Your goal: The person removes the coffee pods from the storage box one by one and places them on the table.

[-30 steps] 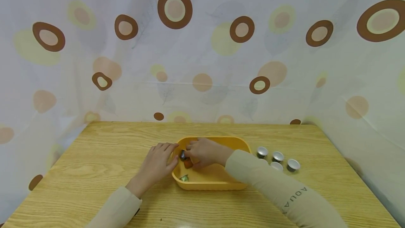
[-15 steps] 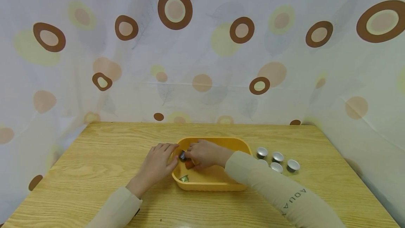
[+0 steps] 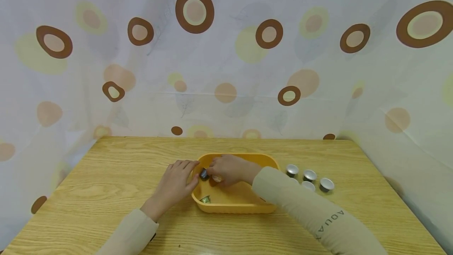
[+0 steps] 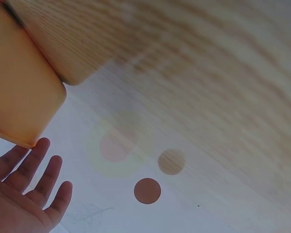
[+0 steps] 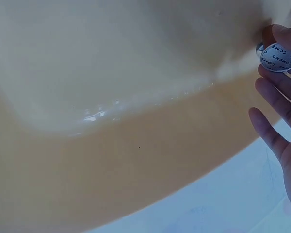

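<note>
Head view: the right hand pinches a foil-lidded brown coffee capsule; the left hand, fingers extended, touches the yellow tub. Picking up seems in hand; next calls for lifting past the dark capsule between both hands.

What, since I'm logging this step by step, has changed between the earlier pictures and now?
The right hand seems to have turned the brown capsule in its grip: the pale lid now shows in the head view. Whether it was already held earlier is unclear. The left hand stays at the left end of the yellow tray; the dark capsule, green capsule and white-lidded capsules lie about as before.
</note>
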The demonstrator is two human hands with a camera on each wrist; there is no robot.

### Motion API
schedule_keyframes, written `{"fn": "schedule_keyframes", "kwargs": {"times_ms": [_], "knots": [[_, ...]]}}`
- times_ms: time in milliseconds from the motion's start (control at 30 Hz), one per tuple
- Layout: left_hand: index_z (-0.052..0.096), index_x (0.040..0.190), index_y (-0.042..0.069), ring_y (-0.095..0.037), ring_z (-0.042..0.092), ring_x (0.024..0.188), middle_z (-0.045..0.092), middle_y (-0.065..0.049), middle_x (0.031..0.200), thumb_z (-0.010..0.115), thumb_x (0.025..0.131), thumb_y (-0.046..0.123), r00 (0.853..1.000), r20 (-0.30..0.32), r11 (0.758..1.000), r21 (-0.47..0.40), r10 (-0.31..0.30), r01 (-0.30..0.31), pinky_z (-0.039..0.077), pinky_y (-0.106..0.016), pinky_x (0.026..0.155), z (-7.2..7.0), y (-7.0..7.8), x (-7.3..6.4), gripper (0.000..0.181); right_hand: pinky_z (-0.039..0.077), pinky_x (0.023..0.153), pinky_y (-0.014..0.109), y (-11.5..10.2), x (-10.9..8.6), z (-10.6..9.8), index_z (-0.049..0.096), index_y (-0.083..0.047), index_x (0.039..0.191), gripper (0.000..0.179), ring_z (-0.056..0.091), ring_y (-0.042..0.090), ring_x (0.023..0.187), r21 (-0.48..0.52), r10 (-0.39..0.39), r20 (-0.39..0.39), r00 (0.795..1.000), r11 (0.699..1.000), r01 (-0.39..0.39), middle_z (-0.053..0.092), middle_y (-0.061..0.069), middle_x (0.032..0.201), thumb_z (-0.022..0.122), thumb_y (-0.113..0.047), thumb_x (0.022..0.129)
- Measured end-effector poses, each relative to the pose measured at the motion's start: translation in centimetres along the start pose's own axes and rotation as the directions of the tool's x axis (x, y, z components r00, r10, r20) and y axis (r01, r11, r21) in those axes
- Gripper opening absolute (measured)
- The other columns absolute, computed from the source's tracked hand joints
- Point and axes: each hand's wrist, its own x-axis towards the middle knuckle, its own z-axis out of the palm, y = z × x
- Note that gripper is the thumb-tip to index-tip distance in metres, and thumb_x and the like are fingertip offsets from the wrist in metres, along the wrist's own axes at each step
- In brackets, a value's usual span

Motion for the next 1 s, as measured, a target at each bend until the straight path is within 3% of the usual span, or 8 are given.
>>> {"fn": "schedule_keyframes", "kwargs": {"times_ms": [633, 1000], "knots": [[0.057, 0.122, 0.012, -0.024, 0.055, 0.106, 0.062, -0.002, 0.113, 0.056, 0.088, 0.027, 1.000, 0.027, 1.000, -0.018, -0.016, 0.016, 0.043, -0.043, 0.090, 0.1, 0.0, 0.0, 0.037, 0.048, 0.075, 0.032, 0.6, -0.7, -1.2, 0.060, -0.023, 0.099, 0.020, 0.054, 0.010, 0.089, -0.046, 0.035, 0.035, 0.999, 0.998, -0.034, 0.061, -0.008, 0.095, 0.062, -0.036, 0.083], [0.058, 0.120, 0.011, -0.024, 0.056, 0.104, 0.063, -0.003, 0.111, 0.055, 0.088, 0.026, 1.000, 0.010, 1.000, -0.014, -0.004, 0.004, 0.044, -0.042, 0.089, -0.1, 0.1, 0.0, 0.036, 0.044, 0.068, 0.031, 1.4, -2.3, -2.7, 0.058, -0.022, 0.093, 0.015, 0.053, 0.012, 0.082, -0.066, 0.033, -0.041, 0.999, 0.997, -0.036, 0.059, -0.008, 0.088, 0.059, -0.034, 0.085]]}}
